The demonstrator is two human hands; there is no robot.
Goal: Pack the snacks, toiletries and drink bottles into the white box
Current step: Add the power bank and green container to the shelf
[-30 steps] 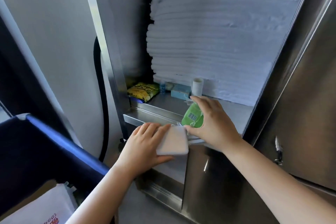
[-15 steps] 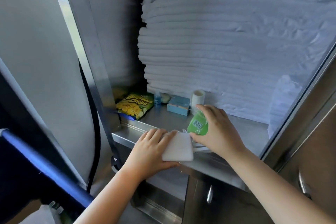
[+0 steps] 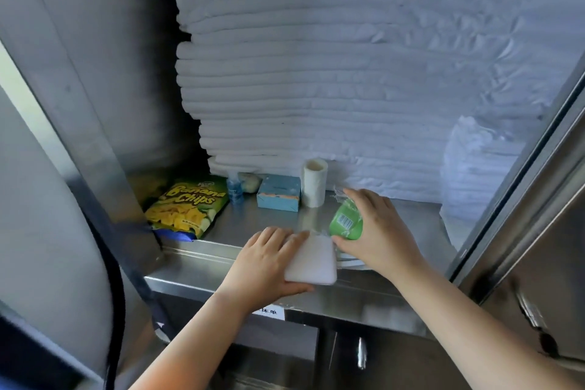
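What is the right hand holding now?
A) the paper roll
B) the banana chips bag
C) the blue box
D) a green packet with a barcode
D: the right hand grips the green packet; the chips bag, paper roll and blue box sit untouched behind, and the left hand holds a white pack.

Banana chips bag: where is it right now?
In the head view the banana chips bag lies at the left end of the steel shelf, with a small bottle and a light blue box just to its right.
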